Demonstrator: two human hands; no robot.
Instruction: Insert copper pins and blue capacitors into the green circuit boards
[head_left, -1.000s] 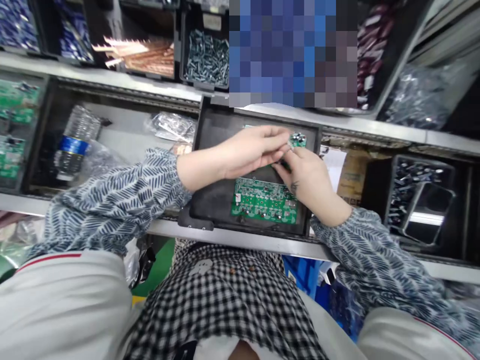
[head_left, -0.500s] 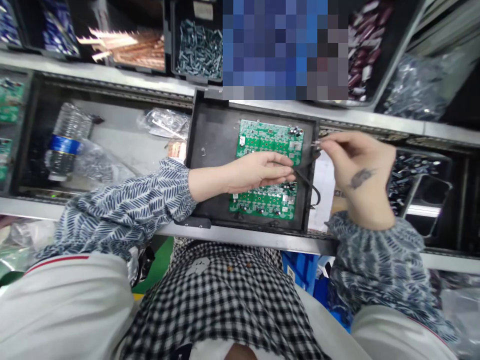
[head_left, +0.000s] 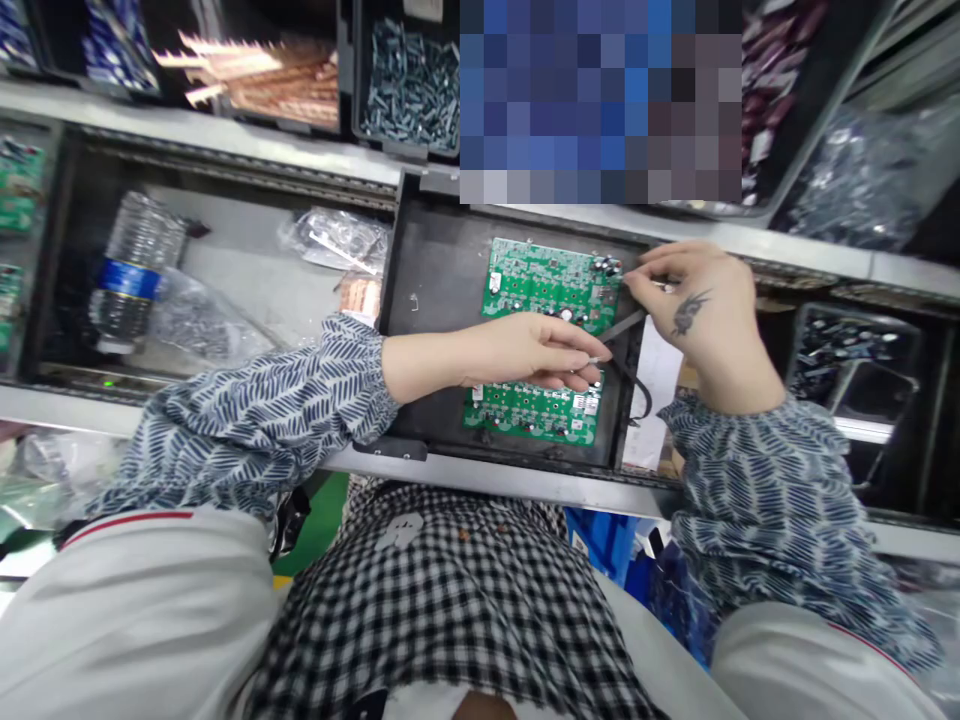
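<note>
Two green circuit boards lie in a black tray [head_left: 435, 240], the upper board [head_left: 525, 270] and the lower board [head_left: 517, 412]. My left hand [head_left: 536, 350] is over them, its thumb and fingers closed on a small light part too small to name. Near the tray's right edge, my right hand [head_left: 694, 300] has its fingertips pinched together beside the upper board's right end; what they hold is hidden. A dark flat strip [head_left: 622, 325] runs between the two hands, and a dark cable [head_left: 641, 395] curls below it.
A plastic bottle [head_left: 131, 275] and clear bags [head_left: 199, 325] lie on the left. Behind the rail are bins of copper-coloured strips [head_left: 285, 85], small grey parts [head_left: 412, 85] and maroon parts [head_left: 776, 80]. On the right stands a clear-edged box [head_left: 851, 345] of dark parts.
My right hand has moved slightly left and up, closer to the upper board. The fingers of my left hand have closed on a small part. The view has shifted a little.
</note>
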